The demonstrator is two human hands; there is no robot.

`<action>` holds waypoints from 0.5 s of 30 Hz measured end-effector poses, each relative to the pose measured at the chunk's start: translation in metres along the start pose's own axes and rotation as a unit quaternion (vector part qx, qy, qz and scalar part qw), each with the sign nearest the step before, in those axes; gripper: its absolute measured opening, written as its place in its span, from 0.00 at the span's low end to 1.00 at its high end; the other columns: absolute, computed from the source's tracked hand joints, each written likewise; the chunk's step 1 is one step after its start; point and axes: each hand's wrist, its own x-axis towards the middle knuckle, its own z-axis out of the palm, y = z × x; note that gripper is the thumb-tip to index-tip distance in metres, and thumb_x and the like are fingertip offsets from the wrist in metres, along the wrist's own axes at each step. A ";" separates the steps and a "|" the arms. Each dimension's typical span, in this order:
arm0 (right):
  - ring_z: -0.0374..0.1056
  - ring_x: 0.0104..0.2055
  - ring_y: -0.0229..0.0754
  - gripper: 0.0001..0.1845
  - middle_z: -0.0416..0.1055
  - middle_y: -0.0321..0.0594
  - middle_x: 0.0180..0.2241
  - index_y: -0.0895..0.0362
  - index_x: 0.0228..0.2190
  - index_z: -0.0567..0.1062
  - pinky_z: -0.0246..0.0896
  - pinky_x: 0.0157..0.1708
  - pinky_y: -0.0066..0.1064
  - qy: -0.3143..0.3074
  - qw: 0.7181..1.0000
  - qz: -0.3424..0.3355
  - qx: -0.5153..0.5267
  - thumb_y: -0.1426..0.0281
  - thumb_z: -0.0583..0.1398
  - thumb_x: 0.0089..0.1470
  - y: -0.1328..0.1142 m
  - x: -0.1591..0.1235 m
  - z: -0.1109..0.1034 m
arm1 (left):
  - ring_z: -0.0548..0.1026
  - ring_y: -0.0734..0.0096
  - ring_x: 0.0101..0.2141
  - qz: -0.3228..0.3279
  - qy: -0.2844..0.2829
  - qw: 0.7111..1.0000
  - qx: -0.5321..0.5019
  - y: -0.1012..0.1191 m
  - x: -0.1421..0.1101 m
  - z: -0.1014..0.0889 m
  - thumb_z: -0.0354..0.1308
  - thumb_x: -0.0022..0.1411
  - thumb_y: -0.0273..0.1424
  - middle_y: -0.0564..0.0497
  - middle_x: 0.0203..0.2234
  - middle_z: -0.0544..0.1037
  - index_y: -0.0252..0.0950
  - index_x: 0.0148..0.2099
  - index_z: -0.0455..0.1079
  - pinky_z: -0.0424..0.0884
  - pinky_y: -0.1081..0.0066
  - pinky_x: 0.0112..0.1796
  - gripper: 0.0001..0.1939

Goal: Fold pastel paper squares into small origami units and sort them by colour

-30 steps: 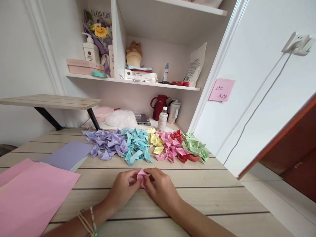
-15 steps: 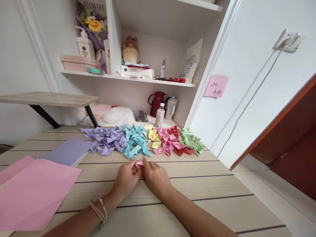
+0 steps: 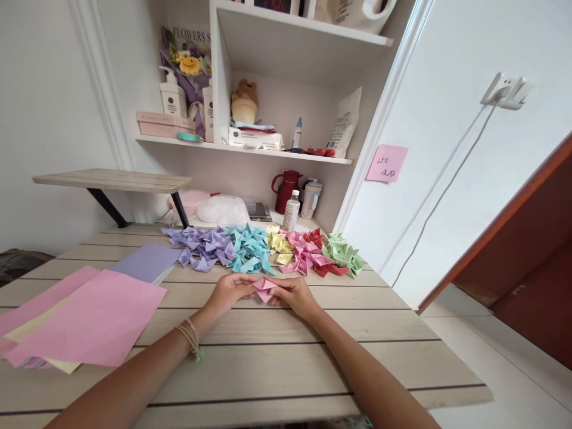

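Note:
Between my two hands is a small pink paper boat (image 3: 264, 288), folded and held just above the table. My left hand (image 3: 230, 293) pinches its left end between thumb and fingers. On the right end, my right hand (image 3: 295, 294) grips in the same way, its lower fingers partly hidden. Behind my hands lie heaps of folded paper boats in purple (image 3: 205, 247), blue (image 3: 249, 250), yellow (image 3: 279, 243), pink (image 3: 305, 253), red (image 3: 330, 270) and green (image 3: 343, 253).
Pink sheets (image 3: 111, 316) overlap a yellow one at the left, near a purple stack (image 3: 147, 262). A small raised stand (image 3: 116, 180) is at the back left. Behind the heaps stand a bottle (image 3: 291, 211), a red jug (image 3: 286, 190) and a white shelf (image 3: 241, 149).
My hands have moved forward with the pink paper, which now shows more fully as a boat shape. My fingers have shifted out to its two ends. The camera view has tilted.

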 end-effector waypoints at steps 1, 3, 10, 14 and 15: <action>0.69 0.25 0.42 0.22 0.76 0.38 0.28 0.52 0.43 0.75 0.67 0.28 0.35 0.001 1.000 -0.017 -0.017 0.59 0.62 0.45 -0.002 0.000 0.000 | 0.76 0.66 0.31 0.003 -0.004 1.000 0.001 0.001 0.000 -0.001 0.67 0.42 0.33 0.45 0.31 0.79 0.30 0.35 0.74 0.71 0.67 0.36 0.17; 0.69 0.27 0.42 0.21 0.76 0.38 0.28 0.53 0.43 0.75 0.66 0.30 0.34 0.008 0.997 -0.059 -0.050 0.59 0.62 0.45 -0.005 0.000 0.000 | 0.76 0.65 0.33 0.009 -0.014 1.000 0.006 0.002 -0.001 -0.002 0.67 0.42 0.33 0.45 0.33 0.79 0.30 0.36 0.75 0.71 0.66 0.38 0.16; 0.69 0.29 0.40 0.20 0.76 0.41 0.33 0.54 0.48 0.71 0.64 0.35 0.32 0.016 0.973 -0.117 -0.200 0.61 0.53 0.56 -0.007 -0.007 0.005 | 0.75 0.63 0.39 0.015 -0.027 1.000 0.008 0.007 -0.005 -0.002 0.65 0.45 0.32 0.44 0.38 0.79 0.31 0.40 0.75 0.68 0.65 0.44 0.17; 0.69 0.35 0.41 0.18 0.75 0.43 0.34 0.53 0.46 0.72 0.62 0.38 0.32 0.022 0.945 -0.157 -0.285 0.62 0.53 0.56 -0.007 -0.010 0.006 | 0.76 0.65 0.34 -0.002 -0.038 0.999 -0.019 0.009 -0.009 0.002 0.65 0.45 0.35 0.44 0.34 0.79 0.31 0.38 0.75 0.71 0.66 0.38 0.17; 0.69 0.32 0.40 0.18 0.75 0.42 0.32 0.53 0.44 0.74 0.63 0.36 0.32 0.029 0.953 -0.151 -0.263 0.61 0.53 0.55 -0.007 -0.010 0.007 | 0.76 0.65 0.33 -0.004 -0.038 0.999 -0.021 0.009 -0.010 0.002 0.65 0.45 0.36 0.44 0.34 0.79 0.31 0.38 0.75 0.71 0.66 0.38 0.17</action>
